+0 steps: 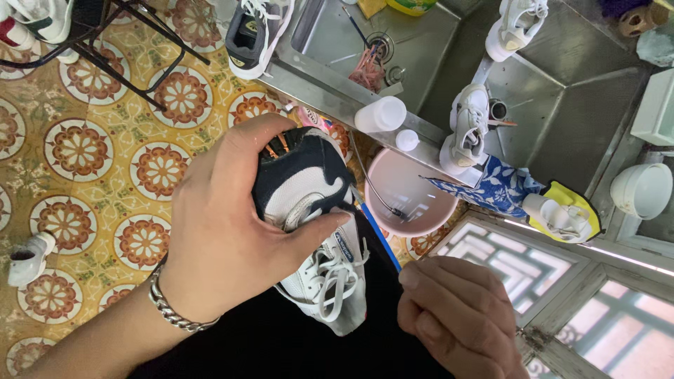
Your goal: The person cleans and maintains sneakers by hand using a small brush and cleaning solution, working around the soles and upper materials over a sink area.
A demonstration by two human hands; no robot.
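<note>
**Left hand clamps a white sneaker while the right pinches a thin tool**

The white sneaker (316, 238) with a dark navy heel lies at the middle of the view, over the person's dark lap, toe pointing to about 5 o'clock. The left hand (225, 231) sits at 9 o'clock of the shoe, and its grip wraps the heel: fingers curled over the top edge, thumb pressed across the side panel. A silver chain bracelet (172, 309) circles that wrist.

The right hand (456, 316) is at 4 o'clock of the sneaker, just beside the toe. Its grip is pressed together, fingers pinching a thin blue-handled tool (379, 238) that runs up toward the shoe's side.

Counted around: one pink basin (407, 193) at 2 o'clock of the sneaker; one white bottle (380, 114) lying on the rim of the steel sink (421, 42) at 12 o'clock; one black sneaker (254, 35) at 11 o'clock; three white sneakers on the steel table (569, 105), at 1 to 2 o'clock; one white bowl (642, 189) at 3 o'clock. The patterned tile floor (91, 147) fills the left.
</note>
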